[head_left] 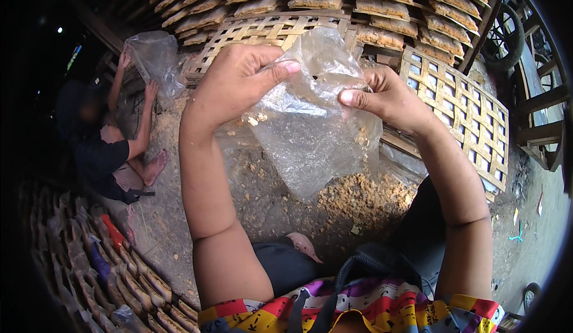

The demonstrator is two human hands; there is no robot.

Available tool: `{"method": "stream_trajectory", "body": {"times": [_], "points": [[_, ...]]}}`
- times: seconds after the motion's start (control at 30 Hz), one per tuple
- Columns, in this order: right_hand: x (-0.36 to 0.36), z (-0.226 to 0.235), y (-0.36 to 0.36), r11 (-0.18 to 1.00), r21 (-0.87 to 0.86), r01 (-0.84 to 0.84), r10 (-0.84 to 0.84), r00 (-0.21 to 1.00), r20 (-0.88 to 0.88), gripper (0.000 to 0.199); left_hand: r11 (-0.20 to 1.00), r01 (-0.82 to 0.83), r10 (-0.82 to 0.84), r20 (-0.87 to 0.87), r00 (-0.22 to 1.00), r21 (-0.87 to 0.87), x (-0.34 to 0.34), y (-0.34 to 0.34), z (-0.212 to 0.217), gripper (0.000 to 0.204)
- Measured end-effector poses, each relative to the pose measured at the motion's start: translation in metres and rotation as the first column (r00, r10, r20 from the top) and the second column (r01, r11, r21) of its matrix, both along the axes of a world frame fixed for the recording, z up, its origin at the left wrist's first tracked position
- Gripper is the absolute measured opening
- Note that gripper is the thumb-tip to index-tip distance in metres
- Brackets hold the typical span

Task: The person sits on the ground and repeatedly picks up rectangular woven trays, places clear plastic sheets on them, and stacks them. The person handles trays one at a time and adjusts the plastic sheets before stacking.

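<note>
A clear plastic bag [310, 145], wrinkled and dusted with crumbs, hangs between my two hands. My left hand [242, 79] pinches its upper left edge between thumb and fingers. On the other side my right hand [391, 100] grips the upper right part, thumb on top. The lower end of the bag dangles over the floor, above a heap of tan crumbs [364, 201]. Some pale crumbs cling to the plastic below my left hand.
Stacked trays of orange-tan slabs [382, 10] stand ahead. Woven bamboo racks [459, 106] lean before them. At the left a squatting person [107, 142] holds another clear bag [155, 58]. More slabs [131, 279] stand in rows at lower left. A wheel [504, 37] is at far right.
</note>
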State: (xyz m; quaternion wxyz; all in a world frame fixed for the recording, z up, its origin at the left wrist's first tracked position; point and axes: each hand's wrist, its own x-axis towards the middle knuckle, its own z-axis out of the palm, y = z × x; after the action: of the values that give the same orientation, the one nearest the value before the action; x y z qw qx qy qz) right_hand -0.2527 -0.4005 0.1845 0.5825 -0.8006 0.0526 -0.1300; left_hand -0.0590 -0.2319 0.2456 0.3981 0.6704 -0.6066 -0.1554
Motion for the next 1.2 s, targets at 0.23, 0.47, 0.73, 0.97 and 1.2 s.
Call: {"method": "stream_trajectory", "body": {"times": [0.23,0.47,0.73,0.97,1.2], "points": [[0.012,-0.005,0.008,0.988,-0.112,0.103,-0.100,0.994,0.035,0.025,0.969,0.015,0.019,0.134,0.991,-0.246,-0.025,-0.018,-0.013,0.044],[0.011,-0.002,0.010,0.999,-0.019,0.026,-0.029,0.990,-0.136,0.025,0.965,-0.131,0.118,-0.070,0.991,-0.228,-0.015,-0.030,-0.020,0.022],[-0.001,-0.022,-0.011,0.921,-0.341,-0.187,0.056,0.931,-0.361,0.029,0.837,-0.208,0.162,-0.135,0.978,-0.506,0.002,-0.016,-0.005,0.017],[0.010,-0.019,0.000,0.993,-0.030,-0.114,0.109,0.985,-0.132,0.058,0.843,-0.104,0.033,-0.143,0.989,-0.527,-0.010,-0.020,-0.004,0.016],[0.026,-0.039,0.005,0.974,-0.227,-0.029,-0.043,0.950,-0.309,0.045,0.823,-0.154,0.155,-0.045,0.987,-0.546,-0.009,-0.024,-0.005,0.017]]}}
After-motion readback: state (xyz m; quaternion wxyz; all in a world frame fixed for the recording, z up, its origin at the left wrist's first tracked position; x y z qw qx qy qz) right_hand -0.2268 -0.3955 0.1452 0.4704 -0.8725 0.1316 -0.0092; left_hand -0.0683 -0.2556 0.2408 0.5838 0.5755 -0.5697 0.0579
